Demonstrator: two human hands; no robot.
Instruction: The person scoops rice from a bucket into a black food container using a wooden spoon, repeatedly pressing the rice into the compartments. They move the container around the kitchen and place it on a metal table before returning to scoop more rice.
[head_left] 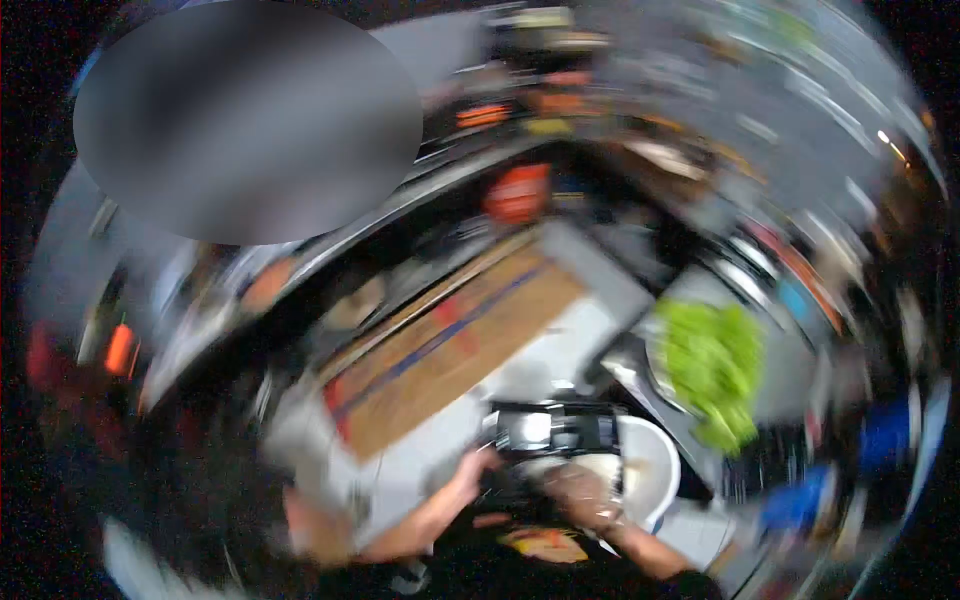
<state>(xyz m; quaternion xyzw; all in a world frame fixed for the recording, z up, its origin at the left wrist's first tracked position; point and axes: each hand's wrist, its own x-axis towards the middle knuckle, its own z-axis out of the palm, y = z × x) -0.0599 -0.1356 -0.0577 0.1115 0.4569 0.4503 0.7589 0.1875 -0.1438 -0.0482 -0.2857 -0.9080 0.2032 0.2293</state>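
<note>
The whole view is smeared by motion. My left hand (470, 475) is at the left side of a black, boxy object with a shiny, reflecting top (555, 428); its fingertips are hidden against the dark edge. What this object is I cannot make out. Just in front of me, my right hand (582, 495) reaches down by the near side of the same object, next to a round white bowl (657, 470). Blur hides its fingers and anything in them. Pale contents show faintly inside the bowl.
A brown board with blue and red stripes (465, 345) lies on the white work surface (395, 492). Green lettuce leaves (710, 370) are heaped to the right. Beyond the board is a red-orange object (518, 193). A dark raised ledge borders the far side.
</note>
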